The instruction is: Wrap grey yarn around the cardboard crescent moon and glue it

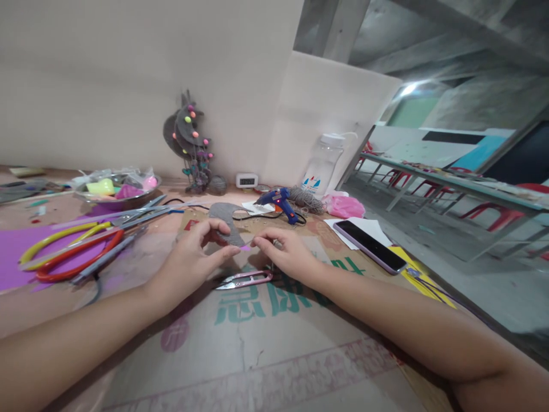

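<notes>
A grey felt crescent (229, 220) lies at the middle of the work area, with a small purple piece (245, 248) at its lower tip. My left hand (203, 249) is curved round the crescent's left side, thumb and fingers apart. My right hand (285, 252) is closed in a pinch just right of the tip; what is between its fingertips is too small to make out. Pink-handled thread snips (244, 279) lie on the cardboard (206, 349) just below both hands.
Behind the hands are a blue glue gun (281, 203), grey yarn (306, 200), a timer (247, 181) and a bottle (322, 166). Scissors (81, 246) and a bowl (118, 197) lie left. A phone (369, 246) lies right. Crescent ornaments (189, 134) stand against the wall.
</notes>
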Demonstrator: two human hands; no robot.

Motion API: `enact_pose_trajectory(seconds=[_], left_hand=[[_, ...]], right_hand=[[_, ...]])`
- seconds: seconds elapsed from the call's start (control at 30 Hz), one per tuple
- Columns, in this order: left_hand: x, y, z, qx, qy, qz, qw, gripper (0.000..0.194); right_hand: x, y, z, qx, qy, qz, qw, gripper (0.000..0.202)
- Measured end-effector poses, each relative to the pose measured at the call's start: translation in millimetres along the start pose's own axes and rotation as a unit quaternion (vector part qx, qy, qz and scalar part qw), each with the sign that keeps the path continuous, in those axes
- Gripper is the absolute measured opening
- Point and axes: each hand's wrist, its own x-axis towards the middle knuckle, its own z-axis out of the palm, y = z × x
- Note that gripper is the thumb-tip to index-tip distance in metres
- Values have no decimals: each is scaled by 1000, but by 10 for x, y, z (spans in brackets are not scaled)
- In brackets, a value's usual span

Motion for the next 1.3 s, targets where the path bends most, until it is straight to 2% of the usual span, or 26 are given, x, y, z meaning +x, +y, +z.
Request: enact_pose_trajectory(seconds=[0.17, 0.27, 0.33, 0.4, 0.53, 0.6, 0.67, 0.8, 0.93, 1.0, 1.07, 1.1, 1.13, 1.2, 1.3], left_hand=[[1, -52, -9, 12, -37, 25, 999, 30], [4, -8, -36, 38, -24, 48, 998, 20], [10, 34, -53, 58, -1, 45, 997, 22], [20, 63, -66, 69, 20, 34, 997, 24], [43, 56, -70, 64, 39, 26, 997, 26], [42, 33, -65, 62, 44, 28, 997, 27], [30, 8, -57, 63, 43, 38, 996, 28], [-14, -31, -39, 64, 0, 90, 994, 28], [-26, -56, -19, 59, -45, 115, 991, 21], [-6, -65, -5, 19, -33, 95, 995, 15], [28, -70, 8, -50, -8, 57, 997, 28], [47, -70, 12, -91, -12, 32, 995, 33], [67, -69, 14, -124, -38, 10, 991, 37], [102, -64, 12, -142, -35, -35, 989, 42], [128, -51, -2, -154, -22, -68, 985, 52]], right_hand=[[34, 61, 21, 27, -18, 33, 999, 26], [52, 98, 46, 34, -37, 37, 998, 25], [64, 117, 61, 46, -39, 33, 998, 23], [74, 134, 63, 67, -10, 31, 997, 27], [89, 147, 18, 120, 95, 26, 988, 27], [99, 130, -14, 123, 111, 24, 986, 25], [120, 92, -33, 105, 88, 22, 990, 28], [193, -17, -8, 111, -21, 11, 994, 27], [254, -87, 58, 202, -127, 50, 970, 25], [269, -104, 81, 242, -134, 78, 958, 26], [279, -115, 95, 245, -112, 83, 959, 27], [284, -117, 101, 241, -99, 78, 962, 27], [288, -116, 108, 238, -91, 72, 964, 27], [294, -99, 124, 230, -88, 54, 968, 26], [280, -45, 142, 202, -95, 19, 975, 28]])
